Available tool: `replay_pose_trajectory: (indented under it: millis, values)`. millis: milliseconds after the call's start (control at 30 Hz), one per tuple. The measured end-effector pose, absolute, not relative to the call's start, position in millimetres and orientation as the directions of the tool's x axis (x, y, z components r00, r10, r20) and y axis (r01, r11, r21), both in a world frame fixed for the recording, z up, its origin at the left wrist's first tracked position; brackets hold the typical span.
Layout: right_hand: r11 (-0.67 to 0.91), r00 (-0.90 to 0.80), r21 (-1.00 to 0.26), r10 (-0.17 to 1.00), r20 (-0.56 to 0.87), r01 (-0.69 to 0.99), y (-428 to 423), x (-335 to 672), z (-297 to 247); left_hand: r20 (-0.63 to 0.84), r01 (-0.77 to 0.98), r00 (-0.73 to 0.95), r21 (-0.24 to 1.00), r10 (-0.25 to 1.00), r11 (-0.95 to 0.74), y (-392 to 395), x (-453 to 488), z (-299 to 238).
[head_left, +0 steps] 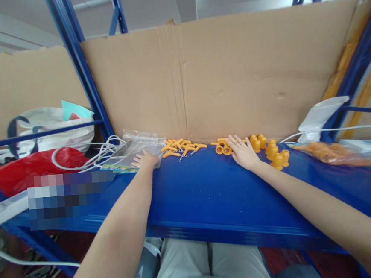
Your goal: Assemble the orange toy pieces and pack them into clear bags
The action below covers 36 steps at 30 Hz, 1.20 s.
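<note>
My left hand (145,160) rests on a stack of clear plastic bags (132,154) at the back left of the blue shelf (209,197); its fingers are curled down on the top bag. My right hand (242,151) lies flat with fingers spread, fingertips touching small orange ring-shaped parts (222,148). A pile of orange T-shaped pieces with small chains (181,147) lies between the hands. Several orange cone-shaped parts (271,149) stand just right of my right hand.
A cardboard sheet (232,75) lines the back of the shelf. White cables (103,152), a red bag (30,168) and a white bag (52,128) sit at left. A bag of orange parts (334,153) and a white packet (321,115) lie at right.
</note>
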State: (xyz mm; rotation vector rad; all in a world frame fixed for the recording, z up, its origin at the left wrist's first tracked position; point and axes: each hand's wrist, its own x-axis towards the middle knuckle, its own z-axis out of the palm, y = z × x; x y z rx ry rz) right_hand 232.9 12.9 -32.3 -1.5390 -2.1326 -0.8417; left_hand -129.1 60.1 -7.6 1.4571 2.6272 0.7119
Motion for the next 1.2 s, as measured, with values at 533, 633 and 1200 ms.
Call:
replay_pose_trajectory:
  millis: [533, 633, 1200]
  values:
    - [0.21, -0.311, 0.235, 0.731, 0.607, 0.949, 16.0, 234.7, -34.6, 0.357, 0.979, -0.202, 0.051, 0.912, 0.197, 52.7, -126.3, 54.5]
    - [0.197, -0.302, 0.234, 0.729, 0.615, 0.952, 14.8, 234.6, -34.4, 0.406, 0.997, 0.03, -0.082, 0.913, 0.004, 40.0, -96.5, 60.5]
    - [0.118, -0.23, 0.212, 0.73, 0.643, 0.97, 9.7, 231.9, -29.1, -0.128, 0.808, 0.584, -0.001, 0.801, -0.589, -1.0, -21.2, 26.6]
